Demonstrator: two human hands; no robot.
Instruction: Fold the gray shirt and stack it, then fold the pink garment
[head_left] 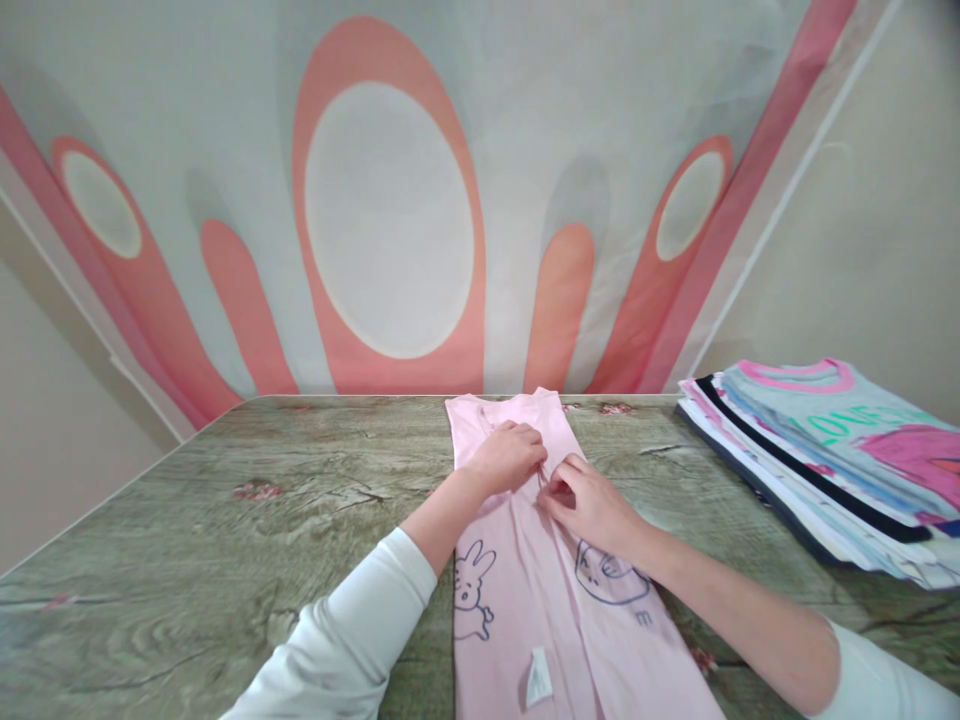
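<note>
A pink garment (517, 600) lies lengthwise on the table, its neck end at the far edge. Dark line drawings, one of them a rabbit, mark its front, and a white label shows near the bottom. Over its upper middle, my left hand (508, 457) has its fingers bent and pinched on the cloth. Just to the right and slightly nearer, my right hand (589, 503) pinches the same garment with thumb and fingertips. A small fold of cloth is drawn up between the two hands. The exact spot under the left fingertips is hidden.
On the right side of the wood-patterned table (300, 540) sits a stack of folded clothes (825, 460), a grey and pink shirt on top. Behind the table's far edge rises a wall panel (517, 120) with coral and white shapes.
</note>
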